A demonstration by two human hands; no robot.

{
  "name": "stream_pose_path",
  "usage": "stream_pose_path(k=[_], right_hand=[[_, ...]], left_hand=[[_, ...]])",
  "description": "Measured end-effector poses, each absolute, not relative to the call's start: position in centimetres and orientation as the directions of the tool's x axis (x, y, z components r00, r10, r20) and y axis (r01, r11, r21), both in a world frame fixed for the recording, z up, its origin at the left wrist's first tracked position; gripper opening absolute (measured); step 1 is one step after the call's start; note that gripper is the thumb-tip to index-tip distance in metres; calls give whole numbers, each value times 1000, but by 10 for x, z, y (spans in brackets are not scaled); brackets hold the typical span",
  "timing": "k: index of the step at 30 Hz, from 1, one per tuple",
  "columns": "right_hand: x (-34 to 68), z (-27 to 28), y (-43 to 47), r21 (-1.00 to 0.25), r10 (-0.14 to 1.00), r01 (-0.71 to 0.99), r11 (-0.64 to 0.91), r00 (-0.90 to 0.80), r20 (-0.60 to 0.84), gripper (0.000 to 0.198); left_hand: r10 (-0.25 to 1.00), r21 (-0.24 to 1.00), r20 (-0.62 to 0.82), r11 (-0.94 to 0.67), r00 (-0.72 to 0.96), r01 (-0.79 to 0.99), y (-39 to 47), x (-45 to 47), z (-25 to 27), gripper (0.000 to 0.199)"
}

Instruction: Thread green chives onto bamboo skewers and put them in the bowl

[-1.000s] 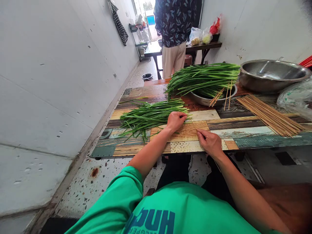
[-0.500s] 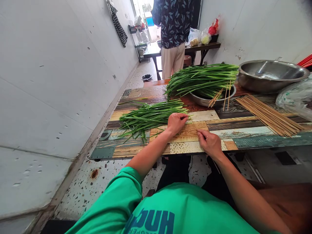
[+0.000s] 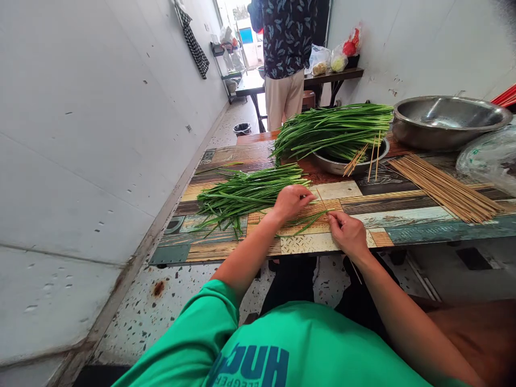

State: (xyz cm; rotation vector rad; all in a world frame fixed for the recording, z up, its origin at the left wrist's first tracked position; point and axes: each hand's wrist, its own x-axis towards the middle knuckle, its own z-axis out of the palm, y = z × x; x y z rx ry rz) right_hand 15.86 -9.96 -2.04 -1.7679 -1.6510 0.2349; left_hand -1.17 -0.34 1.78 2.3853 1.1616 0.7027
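My right hand (image 3: pixel 347 232) is closed around a thin bamboo skewer (image 3: pixel 321 199), whose tip points up and left and whose other end sticks out below the wrist. A few green chive blades (image 3: pixel 304 223) run from the skewer near my right fingertips leftward over the table. My left hand (image 3: pixel 293 202) is pinched close to the pale cut ends of a loose pile of chives (image 3: pixel 253 188). Whatever sits between its fingertips is too small to make out.
Behind, a big chive bundle (image 3: pixel 334 126) lies over a metal bowl (image 3: pixel 342 165), with several skewers at its rim. To the right are a skewer stack (image 3: pixel 445 188), a larger steel basin (image 3: pixel 447 134) and a plastic bag (image 3: pixel 489 158). A person (image 3: pixel 284 64) stands beyond the table.
Chive blades now hang at the skewer by my right hand, trailing left. My left hand has moved slightly left, off the skewer tip, which now shows free.
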Motion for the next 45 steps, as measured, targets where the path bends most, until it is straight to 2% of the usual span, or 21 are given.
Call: stream_pose_path(k=[2, 4, 8, 11, 14, 23, 45], right_hand=[[158, -20, -101, -577, 940, 815, 54, 154, 306, 34], [157, -20, -101, -559, 944, 827, 61, 134, 301, 33], [158, -21, -102, -541, 932, 837, 78, 131, 338, 31], [158, -21, -103, -558, 931, 824, 94, 126, 343, 31], [158, -22, -104, -575, 931, 811, 110, 118, 346, 31], [158, -25, -103, -532, 930, 841, 95, 116, 350, 30], [158, -23, -103, -540, 931, 836, 98, 116, 347, 31]], left_hand=[[833, 404, 278, -554, 479, 728, 1, -22, 21, 20], [836, 298, 228, -548, 499, 781, 4, -30, 22, 16], [815, 245, 160, -579, 556, 778, 2, -34, 22, 15], [840, 287, 184, -542, 510, 790, 0, -27, 23, 19], [875, 392, 178, -483, 451, 783, 0, -18, 21, 23], [930, 615, 190, -363, 315, 700, 9, -15, 8, 26], [936, 677, 197, -346, 292, 650, 13, -17, 5, 25]])
